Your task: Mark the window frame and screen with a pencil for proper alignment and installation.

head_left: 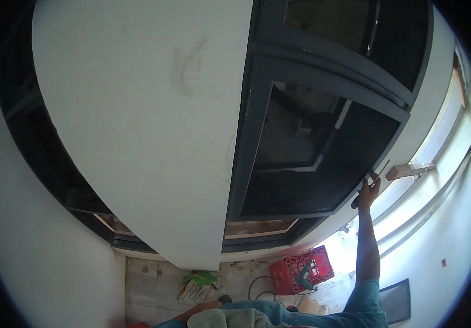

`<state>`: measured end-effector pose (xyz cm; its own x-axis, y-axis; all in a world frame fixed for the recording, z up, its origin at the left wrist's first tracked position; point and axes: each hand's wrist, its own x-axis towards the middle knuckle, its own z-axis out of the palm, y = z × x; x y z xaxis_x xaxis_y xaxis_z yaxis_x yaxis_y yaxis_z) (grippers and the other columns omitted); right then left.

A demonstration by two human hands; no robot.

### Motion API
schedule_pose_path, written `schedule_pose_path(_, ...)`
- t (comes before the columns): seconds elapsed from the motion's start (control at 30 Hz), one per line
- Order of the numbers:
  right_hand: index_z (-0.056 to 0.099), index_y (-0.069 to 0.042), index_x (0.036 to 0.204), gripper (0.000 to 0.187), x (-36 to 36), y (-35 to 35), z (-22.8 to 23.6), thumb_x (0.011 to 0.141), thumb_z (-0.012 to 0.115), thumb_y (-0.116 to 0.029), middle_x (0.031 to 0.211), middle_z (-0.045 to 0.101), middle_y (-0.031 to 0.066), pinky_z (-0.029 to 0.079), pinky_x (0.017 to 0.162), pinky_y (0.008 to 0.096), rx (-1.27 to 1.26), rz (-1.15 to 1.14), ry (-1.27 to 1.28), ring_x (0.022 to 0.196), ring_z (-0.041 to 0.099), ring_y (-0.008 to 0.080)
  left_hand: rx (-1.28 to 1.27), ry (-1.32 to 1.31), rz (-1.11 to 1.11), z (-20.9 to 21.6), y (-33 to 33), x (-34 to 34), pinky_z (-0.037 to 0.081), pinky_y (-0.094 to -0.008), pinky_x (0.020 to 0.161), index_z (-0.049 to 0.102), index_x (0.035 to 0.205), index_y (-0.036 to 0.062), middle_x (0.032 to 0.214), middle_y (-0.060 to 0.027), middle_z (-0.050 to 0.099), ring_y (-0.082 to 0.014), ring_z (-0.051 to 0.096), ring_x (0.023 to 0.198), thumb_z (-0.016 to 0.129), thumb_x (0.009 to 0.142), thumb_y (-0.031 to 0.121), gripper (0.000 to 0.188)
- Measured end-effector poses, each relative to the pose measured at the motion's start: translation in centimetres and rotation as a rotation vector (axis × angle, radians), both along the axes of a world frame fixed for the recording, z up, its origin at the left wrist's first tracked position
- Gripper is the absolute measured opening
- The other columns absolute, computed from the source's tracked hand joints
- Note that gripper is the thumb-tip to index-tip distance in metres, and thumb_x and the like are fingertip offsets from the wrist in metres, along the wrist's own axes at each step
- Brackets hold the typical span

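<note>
My right hand [367, 191] reaches up and to the right, closed around the dark handle of a slim tool [378, 174] whose thin shaft points up along the right edge of a dark-framed window [312, 147]. The hand rests against the frame's outer edge, where it meets the white wall. My right arm in a teal sleeve [364, 306] rises from the lower edge. My left hand does not show; only a bare limb and some cloth [213, 314] appear at the bottom.
A broad white wall pillar [137, 136] fills the middle left. On the floor below sit a red crate [287, 273] holding a green power drill [305, 274], a black cable [257, 287] and a green-and-white packet [197, 284]. A wooden block [410, 170] juts out right of my hand.
</note>
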<state>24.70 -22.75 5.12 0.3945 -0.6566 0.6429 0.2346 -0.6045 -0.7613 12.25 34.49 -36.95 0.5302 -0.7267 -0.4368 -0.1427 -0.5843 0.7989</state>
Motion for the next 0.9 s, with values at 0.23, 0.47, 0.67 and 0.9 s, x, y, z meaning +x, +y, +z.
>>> schedule_pose_path(0.23, 0.048, -0.009, 0.125, 0.043, 0.0, -0.7, -0.7, 0.083, 0.056, -0.006, 0.095, 0.056, 0.0080, 0.040, 0.046, 0.0259, 0.000, 0.006, 0.031, 0.054, 0.050, 0.0113, -0.019, -0.054, -0.014, 0.5, 0.6, 3.4, 0.049, -0.0408, 0.071, 0.068, 0.089, 0.0026, 0.090, -0.0224, 0.066, -0.0331, 0.065, 0.078, 0.060, 0.075, 0.033, 0.034)
schedule_pose_path(0.47, 0.047, -0.012, 0.132, 0.051, 2.2, -0.3, -0.3, 0.082, 0.056, -0.010, 0.100, 0.060, 0.0092, 0.045, 0.049, 0.0283, -0.023, 0.012, 0.093, 0.058, 0.054, 0.0128, -0.035, -0.067, -0.033, 0.2, 0.9, 4.2, 0.049, -0.0410, 0.072, 0.068, 0.089, 0.0026, 0.091, -0.0225, 0.066, -0.0337, 0.064, 0.079, 0.059, 0.075, 0.033, 0.034)
schedule_pose_path(0.67, 0.047, -0.009, 0.129, 0.049, 1.7, 0.9, 0.7, 0.082, 0.057, -0.010, 0.115, 0.057, 0.0111, 0.046, 0.050, 0.0274, 0.031, 0.027, 0.159, 0.063, 0.056, 0.0141, -0.060, -0.057, -0.036, -1.3, 0.8, 3.3, 0.049, -0.0412, 0.073, 0.067, 0.090, 0.0027, 0.092, -0.0227, 0.066, -0.0342, 0.064, 0.080, 0.059, 0.076, 0.033, 0.035)
schedule_pose_path(0.9, 0.051, -0.007, 0.121, 0.039, -2.1, -0.5, -1.6, 0.082, 0.058, -0.007, 0.109, 0.054, 0.0093, 0.047, 0.050, 0.0256, -0.130, -0.209, -0.025, 0.065, 0.054, 0.0128, -0.099, -0.068, -0.073, -2.0, -1.0, 3.5, 0.049, -0.0414, 0.073, 0.067, 0.091, 0.0028, 0.093, -0.0228, 0.066, -0.0347, 0.064, 0.081, 0.058, 0.076, 0.033, 0.035)
